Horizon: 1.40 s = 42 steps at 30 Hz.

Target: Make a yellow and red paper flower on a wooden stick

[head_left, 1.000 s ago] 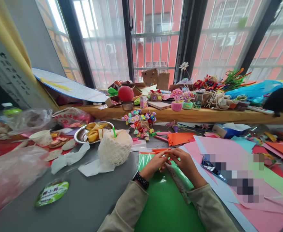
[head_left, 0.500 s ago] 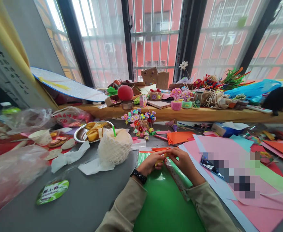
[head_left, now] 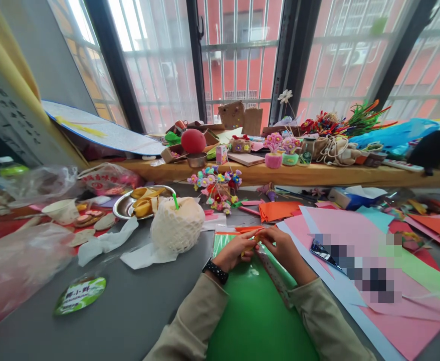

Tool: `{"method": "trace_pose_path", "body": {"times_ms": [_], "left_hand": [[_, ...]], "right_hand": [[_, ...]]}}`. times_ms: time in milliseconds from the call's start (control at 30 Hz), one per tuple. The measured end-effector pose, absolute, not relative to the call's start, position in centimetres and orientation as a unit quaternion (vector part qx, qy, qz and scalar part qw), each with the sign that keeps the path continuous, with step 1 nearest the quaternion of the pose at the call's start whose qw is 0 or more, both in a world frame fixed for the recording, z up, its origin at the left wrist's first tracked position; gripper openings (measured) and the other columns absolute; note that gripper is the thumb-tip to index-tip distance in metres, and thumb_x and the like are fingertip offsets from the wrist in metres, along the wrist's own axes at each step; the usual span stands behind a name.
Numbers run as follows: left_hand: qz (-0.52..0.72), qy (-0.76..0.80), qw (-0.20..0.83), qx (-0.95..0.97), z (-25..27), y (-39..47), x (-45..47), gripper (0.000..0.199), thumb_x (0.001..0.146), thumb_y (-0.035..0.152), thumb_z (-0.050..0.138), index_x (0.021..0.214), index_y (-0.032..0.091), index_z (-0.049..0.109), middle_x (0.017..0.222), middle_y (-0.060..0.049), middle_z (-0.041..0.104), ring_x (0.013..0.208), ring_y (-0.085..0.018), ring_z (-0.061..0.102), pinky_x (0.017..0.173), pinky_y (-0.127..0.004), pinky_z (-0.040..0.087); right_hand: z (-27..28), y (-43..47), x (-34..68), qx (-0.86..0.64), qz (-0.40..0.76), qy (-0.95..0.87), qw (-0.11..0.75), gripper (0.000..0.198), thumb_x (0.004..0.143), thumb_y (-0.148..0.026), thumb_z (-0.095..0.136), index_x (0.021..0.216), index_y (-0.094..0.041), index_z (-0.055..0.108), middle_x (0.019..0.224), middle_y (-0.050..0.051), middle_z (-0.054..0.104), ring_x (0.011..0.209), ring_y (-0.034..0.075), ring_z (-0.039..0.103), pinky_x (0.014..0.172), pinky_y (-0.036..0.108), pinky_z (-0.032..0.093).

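My left hand [head_left: 236, 250], with a dark dotted band on its wrist, is closed in a pinch around a small yellow-orange piece [head_left: 246, 249], mostly hidden by the fingers. The fingertips of my right hand [head_left: 283, 248] meet the left ones and pinch the same piece. Both hands are over a glossy green folder [head_left: 257, 316] lying on the table. A clear ruler [head_left: 274, 276] rests on the folder under my right wrist. Orange paper strips [head_left: 248, 229] lie at the folder's far edge, just beyond my fingers.
A netted coconut with a green straw [head_left: 177, 225] stands left of my hands, before a steel bowl of peels [head_left: 120, 206]. Coloured paper sheets [head_left: 404, 326] and a phone [head_left: 325, 255] lie at right. Fuzzy-wire flowers [head_left: 220, 188] stand ahead, below a cluttered wooden sill [head_left: 148, 173].
The view has shifted slightly, so most things sit a little further left and higher. My hands stay together over the folder, with only small finger movement.
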<state>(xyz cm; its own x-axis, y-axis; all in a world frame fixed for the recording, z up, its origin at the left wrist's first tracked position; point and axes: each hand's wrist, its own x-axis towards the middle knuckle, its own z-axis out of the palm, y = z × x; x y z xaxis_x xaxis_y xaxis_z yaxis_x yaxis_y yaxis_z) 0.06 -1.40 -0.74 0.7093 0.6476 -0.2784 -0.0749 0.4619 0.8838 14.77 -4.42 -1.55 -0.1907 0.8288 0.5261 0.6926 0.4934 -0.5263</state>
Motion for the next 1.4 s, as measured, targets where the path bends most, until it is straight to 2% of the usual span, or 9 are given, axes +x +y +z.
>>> {"method": "trace_pose_path", "body": {"times_ms": [300,467,633,767,867,1000,1100,1233,1400], "left_hand": [[0.259,0.336,0.772,0.474,-0.9,-1.6,0.6,0.044,0.072,0.016,0.044,0.115,0.024,0.039,0.059,0.005,0.04,0.034,0.001,0.029,0.033,-0.012,0.016],[0.262,0.319,0.794,0.447,-1.0,-1.4,0.5,0.044,0.07,0.013,0.045,0.113,0.022,0.04,0.061,0.003,0.044,0.035,0.001,0.031,0.033,-0.012,0.017],[0.267,0.307,0.804,0.434,-1.1,-1.3,0.4,0.042,0.07,0.013,0.047,0.11,0.022,0.042,0.059,0.005,0.041,0.034,0.001,0.031,0.032,-0.012,0.017],[0.264,0.304,0.8,0.444,-1.0,-1.4,0.5,0.038,0.071,0.016,0.048,0.109,0.021,0.043,0.057,0.005,0.041,0.033,0.001,0.031,0.032,-0.012,0.018],[0.268,0.304,0.805,0.434,-0.5,-1.6,0.5,0.035,0.074,0.02,0.047,0.108,0.02,0.043,0.059,0.003,0.047,0.035,-0.001,0.037,0.034,-0.012,0.023],[0.286,0.293,0.832,0.374,0.0,-1.6,0.3,0.025,0.077,0.024,0.042,0.1,0.014,0.047,0.069,-0.003,0.056,0.047,-0.006,0.049,0.045,-0.017,0.038],[0.267,0.281,0.857,0.341,0.0,-1.5,0.1,0.018,0.077,0.019,0.042,0.087,0.008,0.052,0.07,-0.006,0.058,0.051,-0.007,0.052,0.049,-0.018,0.04],[0.245,0.241,0.884,0.318,-0.1,-1.4,-0.1,0.014,0.076,0.015,0.045,0.083,0.006,0.053,0.07,-0.005,0.057,0.053,-0.006,0.052,0.051,-0.017,0.041],[0.208,0.228,0.91,0.277,0.5,-1.5,-0.2,0.029,0.079,0.031,0.041,0.081,0.005,0.054,0.065,-0.005,0.055,0.054,-0.006,0.052,0.051,-0.017,0.04]], "right_hand": [[-2.1,-4.5,13.8,-0.532,0.06,-0.735,0.415,0.014,0.073,-0.015,0.042,0.077,-0.017,0.055,0.075,0.004,0.058,0.068,0.015,0.053,0.062,0.027,0.042],[-1.8,-4.6,13.7,-0.53,0.067,-0.738,0.412,0.013,0.073,-0.016,0.042,0.076,-0.017,0.055,0.073,0.004,0.057,0.066,0.015,0.053,0.06,0.026,0.042],[-1.7,-4.8,13.2,-0.539,0.063,-0.719,0.435,0.012,0.073,-0.017,0.043,0.07,-0.017,0.054,0.068,0.003,0.056,0.063,0.014,0.052,0.058,0.025,0.042],[-1.8,-4.7,13.4,-0.532,0.055,-0.726,0.433,0.012,0.073,-0.017,0.043,0.073,-0.017,0.055,0.071,0.004,0.057,0.065,0.015,0.053,0.059,0.026,0.043],[-1.8,-4.5,14.0,-0.525,0.063,-0.731,0.432,0.013,0.074,-0.019,0.043,0.077,-0.018,0.055,0.073,0.004,0.058,0.065,0.015,0.054,0.059,0.027,0.044],[-1.5,-4.6,14.4,-0.528,0.083,-0.702,0.471,0.014,0.075,-0.022,0.043,0.079,-0.018,0.055,0.076,0.005,0.06,0.065,0.015,0.055,0.059,0.027,0.045],[-1.2,-4.8,14.4,-0.522,0.082,-0.696,0.486,0.014,0.075,-0.023,0.042,0.078,-0.018,0.055,0.076,0.004,0.059,0.066,0.015,0.055,0.059,0.027,0.046],[-0.8,-5.0,14.4,-0.506,0.073,-0.707,0.489,0.013,0.076,-0.023,0.042,0.077,-0.019,0.055,0.075,0.003,0.059,0.067,0.014,0.055,0.059,0.026,0.045],[-0.4,-5.2,14.8,-0.504,0.067,-0.697,0.506,0.011,0.076,-0.022,0.043,0.078,-0.019,0.054,0.078,0.004,0.059,0.069,0.014,0.055,0.059,0.024,0.045]]}}
